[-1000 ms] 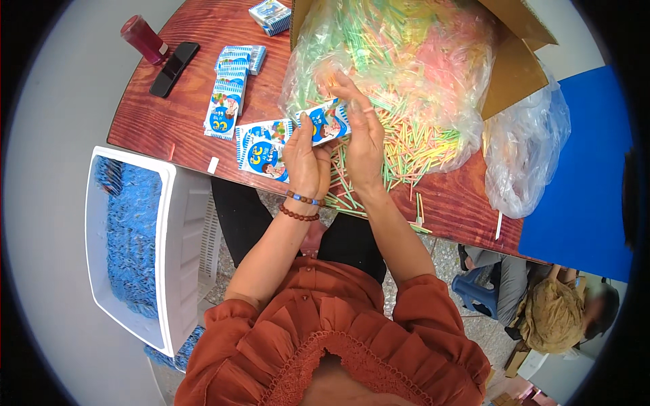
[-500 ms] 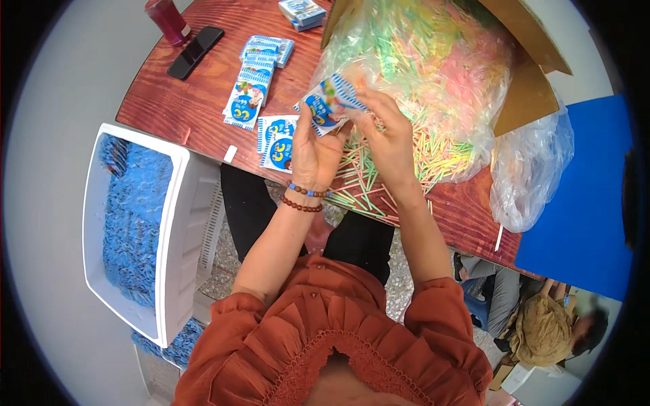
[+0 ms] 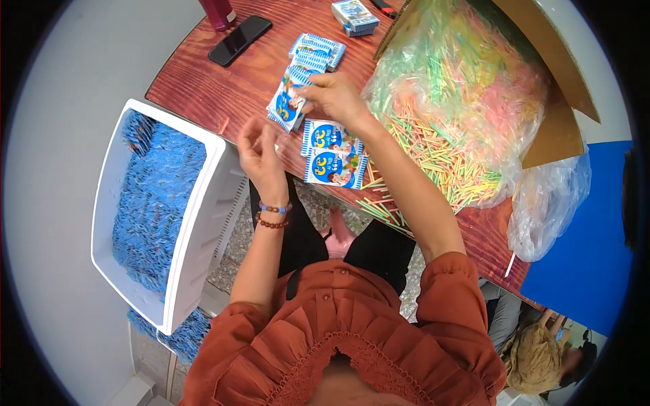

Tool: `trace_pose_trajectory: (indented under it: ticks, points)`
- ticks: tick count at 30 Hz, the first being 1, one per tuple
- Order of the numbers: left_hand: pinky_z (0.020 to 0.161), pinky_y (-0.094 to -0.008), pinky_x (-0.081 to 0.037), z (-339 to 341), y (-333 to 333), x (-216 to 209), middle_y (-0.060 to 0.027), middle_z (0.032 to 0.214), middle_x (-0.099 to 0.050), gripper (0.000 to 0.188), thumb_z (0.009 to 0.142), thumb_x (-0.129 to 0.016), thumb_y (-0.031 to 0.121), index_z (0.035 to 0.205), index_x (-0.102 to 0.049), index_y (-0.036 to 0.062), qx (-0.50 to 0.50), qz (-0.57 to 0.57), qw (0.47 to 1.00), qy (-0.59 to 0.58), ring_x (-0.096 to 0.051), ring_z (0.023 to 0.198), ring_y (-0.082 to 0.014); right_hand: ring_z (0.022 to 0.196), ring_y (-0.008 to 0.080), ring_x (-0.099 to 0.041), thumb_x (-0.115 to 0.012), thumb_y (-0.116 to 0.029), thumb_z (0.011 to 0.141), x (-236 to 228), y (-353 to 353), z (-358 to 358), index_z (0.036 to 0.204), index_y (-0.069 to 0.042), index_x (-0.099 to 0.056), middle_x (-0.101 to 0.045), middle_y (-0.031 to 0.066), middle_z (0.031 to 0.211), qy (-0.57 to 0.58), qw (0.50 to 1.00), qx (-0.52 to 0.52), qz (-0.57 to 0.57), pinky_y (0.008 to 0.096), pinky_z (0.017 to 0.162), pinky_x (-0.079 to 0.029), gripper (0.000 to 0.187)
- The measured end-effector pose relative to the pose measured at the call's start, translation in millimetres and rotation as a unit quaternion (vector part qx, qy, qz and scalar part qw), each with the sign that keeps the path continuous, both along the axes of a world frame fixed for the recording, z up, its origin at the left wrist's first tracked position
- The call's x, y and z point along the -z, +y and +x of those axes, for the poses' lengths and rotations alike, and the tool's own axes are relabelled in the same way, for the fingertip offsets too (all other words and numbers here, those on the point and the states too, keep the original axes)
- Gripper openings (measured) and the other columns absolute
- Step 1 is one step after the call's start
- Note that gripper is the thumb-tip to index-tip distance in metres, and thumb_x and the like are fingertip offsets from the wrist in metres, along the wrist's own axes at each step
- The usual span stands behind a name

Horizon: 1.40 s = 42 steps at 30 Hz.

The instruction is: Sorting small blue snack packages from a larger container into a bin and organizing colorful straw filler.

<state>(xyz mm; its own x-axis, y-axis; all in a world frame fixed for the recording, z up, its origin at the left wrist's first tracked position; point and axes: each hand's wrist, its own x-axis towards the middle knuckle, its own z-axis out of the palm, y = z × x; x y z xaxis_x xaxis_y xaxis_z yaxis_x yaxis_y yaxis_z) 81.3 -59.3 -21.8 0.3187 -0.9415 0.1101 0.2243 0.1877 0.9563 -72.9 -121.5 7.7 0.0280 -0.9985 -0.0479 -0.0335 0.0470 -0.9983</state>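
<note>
My right hand (image 3: 335, 101) reaches over an overlapping row of small blue-and-white packets (image 3: 284, 107), its thumb and fingertips closed at the edge of the top packet. Lower left of it, my left hand (image 3: 263, 159) hovers by the table's edge with fingers loosely curled and apart from the thumb; nothing shows in it. Two more flat packets (image 3: 335, 168) of the same kind lie near the front edge, below my right wrist. Thin pastel sticks (image 3: 433, 155), pink, green and yellow, spill from a clear plastic bag (image 3: 467, 74) to the right of my right forearm.
The bag lies in an open cardboard box (image 3: 555, 132). A dark phone (image 3: 240, 40), a red bottle (image 3: 218, 12) and a small stacked pack (image 3: 355, 17) stand farther back. At left is a white bin (image 3: 183, 271) of blue wrapped pieces. Another person (image 3: 535, 355) sits at lower right.
The packet held up between both hands has left my left hand. My right hand has moved left to the packet row, my left hand down and left. The whole view has shifted.
</note>
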Motion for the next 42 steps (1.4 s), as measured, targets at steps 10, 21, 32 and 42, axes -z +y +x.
trace_pose_trajectory:
  ticks: [10,21,32,42]
  points:
    - [0.089,-0.0412,-0.027,-7.7,22.8,4.1,-0.0023,0.083,-0.057,0.048,0.072,-0.080,0.037,0.105,-0.059,0.0086,0.054,-0.066,0.836,-0.542,-0.052,0.090,-0.0218,0.071,0.0168,-0.067,-0.065,-0.021,0.086,10.7,3.9,-9.2,0.104,0.004,-0.066,-0.070,0.0132,0.082,0.299,0.949,0.085,-0.056,0.0304,0.066,-0.052,0.031]
    - [0.085,-0.0366,-0.027,-12.1,17.3,19.4,0.0001,0.072,-0.055,0.031,0.081,-0.075,0.033,0.087,-0.058,0.0076,0.000,-0.066,0.847,-0.527,-0.050,0.081,-0.0184,0.088,0.0280,-0.060,-0.071,-0.031,0.079,-5.0,116.6,-30.9,0.093,-0.008,-0.062,-0.060,0.0082,0.092,0.544,0.825,0.038,-0.150,0.0414,0.072,-0.048,0.028]
    - [0.074,-0.0317,-0.040,-16.4,13.3,-1.2,-0.0061,0.083,-0.062,0.023,0.080,-0.076,0.017,0.093,-0.064,0.0021,0.210,-0.013,0.964,-0.163,-0.055,0.072,-0.0188,0.069,0.0249,-0.064,-0.066,-0.025,0.083,-11.7,108.1,-50.4,0.084,-0.009,-0.070,-0.067,0.0088,0.076,0.340,0.933,0.052,-0.104,0.0343,0.060,-0.047,0.016]
    - [0.093,-0.0345,-0.033,-23.4,-6.3,-5.0,-0.0026,0.095,-0.069,0.017,0.086,-0.069,0.016,0.102,-0.069,0.0093,0.107,-0.212,0.894,-0.380,-0.060,0.094,-0.0180,0.080,0.0230,-0.065,-0.065,-0.016,0.086,-7.3,92.7,-59.6,0.097,-0.009,-0.073,-0.070,0.0056,0.095,0.434,0.777,0.175,-0.422,0.0311,0.069,-0.052,0.015]
